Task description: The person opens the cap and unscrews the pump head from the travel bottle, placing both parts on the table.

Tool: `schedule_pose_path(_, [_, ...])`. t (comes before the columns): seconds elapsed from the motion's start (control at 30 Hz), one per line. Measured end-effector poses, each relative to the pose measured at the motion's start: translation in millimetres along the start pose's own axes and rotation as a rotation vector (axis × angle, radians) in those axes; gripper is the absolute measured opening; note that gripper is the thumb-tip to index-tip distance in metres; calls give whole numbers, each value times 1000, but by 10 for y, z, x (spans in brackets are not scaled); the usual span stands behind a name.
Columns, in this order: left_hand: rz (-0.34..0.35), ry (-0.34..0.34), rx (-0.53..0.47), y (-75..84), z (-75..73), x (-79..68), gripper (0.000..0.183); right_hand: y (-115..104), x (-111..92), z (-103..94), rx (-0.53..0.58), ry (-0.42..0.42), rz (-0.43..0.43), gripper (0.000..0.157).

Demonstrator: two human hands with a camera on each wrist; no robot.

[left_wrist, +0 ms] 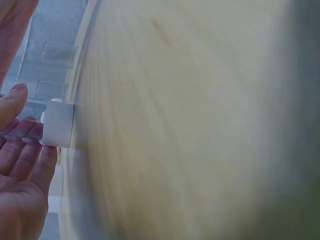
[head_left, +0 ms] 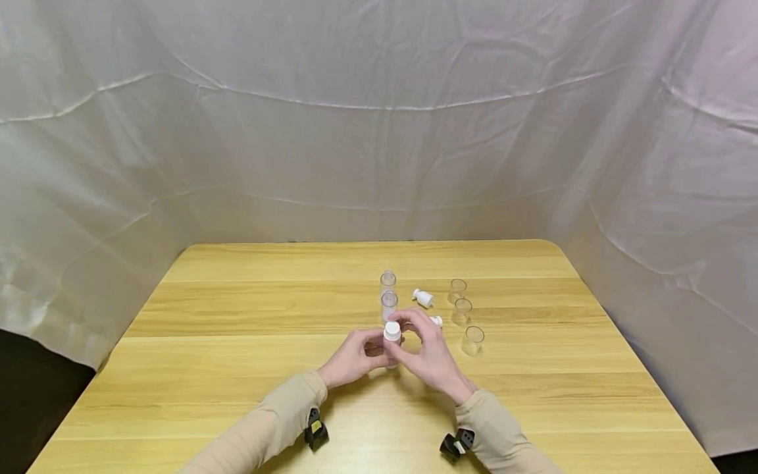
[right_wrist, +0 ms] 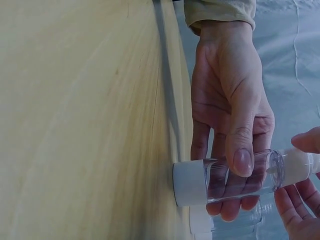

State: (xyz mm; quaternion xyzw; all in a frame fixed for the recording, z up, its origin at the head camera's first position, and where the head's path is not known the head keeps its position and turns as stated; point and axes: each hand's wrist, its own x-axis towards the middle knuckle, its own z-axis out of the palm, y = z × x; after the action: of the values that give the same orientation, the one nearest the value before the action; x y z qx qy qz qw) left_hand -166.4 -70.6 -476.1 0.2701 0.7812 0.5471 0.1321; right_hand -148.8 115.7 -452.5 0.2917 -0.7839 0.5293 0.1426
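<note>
Between both hands stands a clear bottle [right_wrist: 230, 175] with a white base [left_wrist: 58, 125], upright, its base right at the tabletop. My left hand [head_left: 354, 361] holds the clear body, thumb on one side and fingers curled behind it. At the top, the fingers and thumb of my right hand [head_left: 429, 352] grip the white pump head [head_left: 392, 330] at the bottle's mouth. Two similar clear bottles, a nearer one [head_left: 389, 308] and a farther one [head_left: 387, 282], stand just beyond the hands without pump heads. A loose white pump head [head_left: 423, 298] lies to their right.
Another white pump head [head_left: 437, 320] lies partly hidden behind the right hand. Three clear caps, the nearest cap [head_left: 473, 341], the middle cap [head_left: 462, 313] and the far cap [head_left: 457, 291], stand in a row at right on the wooden table [head_left: 237, 309]. Pale curtains [head_left: 379, 145] surround it.
</note>
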Motion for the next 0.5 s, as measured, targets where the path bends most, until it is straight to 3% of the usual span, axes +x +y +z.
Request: schedule_pose_path(0.5, [3,3,9,17,-4,-8,46,-5,-9,-3,-4,0,9,37])
